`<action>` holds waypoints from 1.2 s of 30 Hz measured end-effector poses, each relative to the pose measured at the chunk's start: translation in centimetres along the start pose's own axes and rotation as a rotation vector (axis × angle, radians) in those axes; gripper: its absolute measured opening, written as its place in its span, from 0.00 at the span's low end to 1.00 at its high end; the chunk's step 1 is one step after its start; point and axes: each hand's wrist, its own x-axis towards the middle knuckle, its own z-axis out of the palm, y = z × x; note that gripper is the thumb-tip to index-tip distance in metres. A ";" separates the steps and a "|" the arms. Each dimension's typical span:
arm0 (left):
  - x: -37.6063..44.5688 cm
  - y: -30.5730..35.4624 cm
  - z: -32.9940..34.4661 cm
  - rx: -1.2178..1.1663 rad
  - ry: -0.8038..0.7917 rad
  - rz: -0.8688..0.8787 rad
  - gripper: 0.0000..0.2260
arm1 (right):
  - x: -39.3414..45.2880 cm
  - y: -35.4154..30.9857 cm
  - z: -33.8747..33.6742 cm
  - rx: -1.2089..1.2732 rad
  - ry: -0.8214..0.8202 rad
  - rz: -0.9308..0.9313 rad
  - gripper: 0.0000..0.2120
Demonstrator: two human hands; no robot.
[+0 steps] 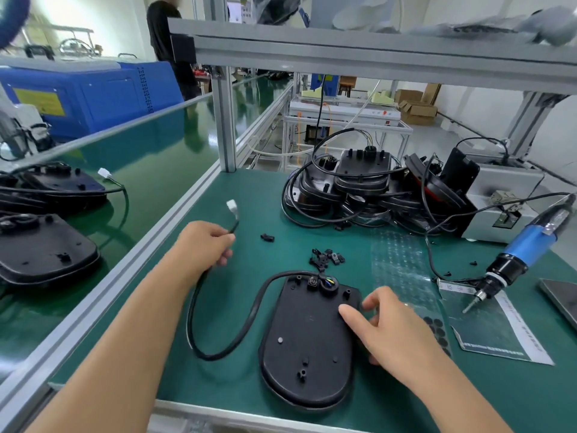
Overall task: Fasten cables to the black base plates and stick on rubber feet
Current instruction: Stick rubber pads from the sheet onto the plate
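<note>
My left hand [206, 245] pinches the cable [218, 345] near its white plug; my right hand [390, 326] rests loose-fingered on the base plate [306, 348] by the desk's front edge. The cable looks clipped; the rubber feet [435, 328] seem not yet stuck on.

A factory assembly line. Green-matted worktop [218, 307] in aluminium framing, a conveyor belt [140, 145] beside it. An electric screwdriver [515, 264] lies near the right edge.

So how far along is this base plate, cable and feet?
Looks done: the cable already enters the base plate at its top. In hand: the left hand holds the cable near its white plug; the right hand rests on the plate's right edge. Left: no feet are clearly on; the black ones lie beside it.
</note>
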 end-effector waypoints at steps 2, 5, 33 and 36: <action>-2.6 1.9 0.1 -0.325 -0.316 0.027 0.07 | -0.1 -0.2 -0.1 0.031 -0.014 0.018 0.18; -5.9 3.7 1.2 -0.372 -0.572 0.135 0.13 | 0.0 -0.6 -0.1 0.068 -0.005 0.027 0.18; -9.0 16.3 1.7 -1.134 -0.404 -0.121 0.19 | -6.3 -5.8 -0.4 0.198 0.207 -0.725 0.38; -8.6 18.0 1.9 -1.048 -0.392 -0.004 0.19 | -6.6 -5.4 -1.0 0.346 0.328 -0.685 0.29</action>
